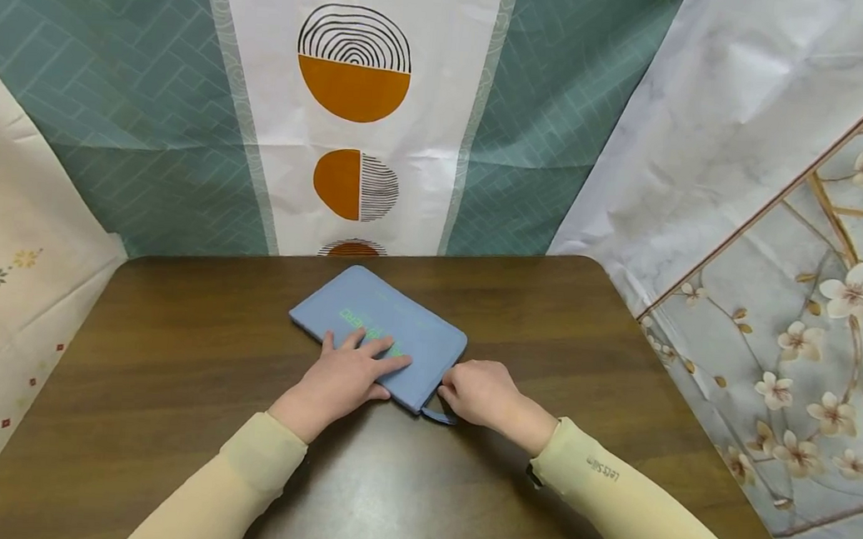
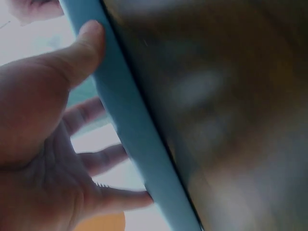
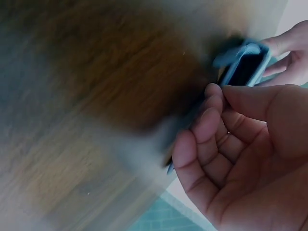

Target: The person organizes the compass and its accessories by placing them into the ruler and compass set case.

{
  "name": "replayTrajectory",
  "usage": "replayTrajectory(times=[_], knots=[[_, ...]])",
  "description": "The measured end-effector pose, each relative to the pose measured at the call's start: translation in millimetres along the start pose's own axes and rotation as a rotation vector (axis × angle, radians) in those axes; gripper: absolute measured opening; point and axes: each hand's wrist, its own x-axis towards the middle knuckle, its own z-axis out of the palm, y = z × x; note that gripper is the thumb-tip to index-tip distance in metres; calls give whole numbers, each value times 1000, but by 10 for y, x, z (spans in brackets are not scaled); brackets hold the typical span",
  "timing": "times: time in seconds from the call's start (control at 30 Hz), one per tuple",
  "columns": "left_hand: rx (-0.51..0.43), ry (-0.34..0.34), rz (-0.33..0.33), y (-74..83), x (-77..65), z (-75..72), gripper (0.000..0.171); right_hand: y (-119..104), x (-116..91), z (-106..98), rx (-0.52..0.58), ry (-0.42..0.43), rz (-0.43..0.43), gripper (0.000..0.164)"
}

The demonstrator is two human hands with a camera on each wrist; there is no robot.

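A flat blue zip pouch (image 1: pixel 413 322) with green lettering lies slantwise on the table. My left hand (image 1: pixel 345 376) rests on its near long side, fingers spread over the top and thumb against the side edge, as the left wrist view also shows. At the right short end, my right hand (image 1: pixel 481 392) has its fingers curled, and thumb and forefinger pinch at the edge where a dark zipper band (image 3: pixel 245 70) runs. It appears to be the zipper pull, mostly hidden by the fingertips. A blue wrist strap (image 1: pixel 439 417) sticks out from the near right corner.
The brown wooden table (image 1: pixel 165 418) has rounded corners. A patterned cloth (image 1: pixel 362 189) hangs behind its far edge, and a flowered sheet (image 1: pixel 794 345) hangs along the right. Another light sheet (image 1: pixel 10 273) borders the left side.
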Motion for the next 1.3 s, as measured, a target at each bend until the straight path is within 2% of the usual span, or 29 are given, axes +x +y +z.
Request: replayTrajectory(times=[0.23,0.47,0.67,0.87,1.13,1.3], knots=[[59,1,-108,194,24,16,59,-56,-39,-34,20,16,-69,43],[88,27,-180,331,21,13,60,-38,-38,-53,46,-32,-108,40],[180,44,-206,432,64,17,57,27,-27,-85,67,-68,-96,39],[228,96,-234,525,97,68,52,107,2,-120,64,-70,-71,38],[384,87,-283,673,186,105,54,213,79,-120,51,-88,9,36],[422,90,-311,713,250,116,56,246,129,-124,45,-73,27,36]])
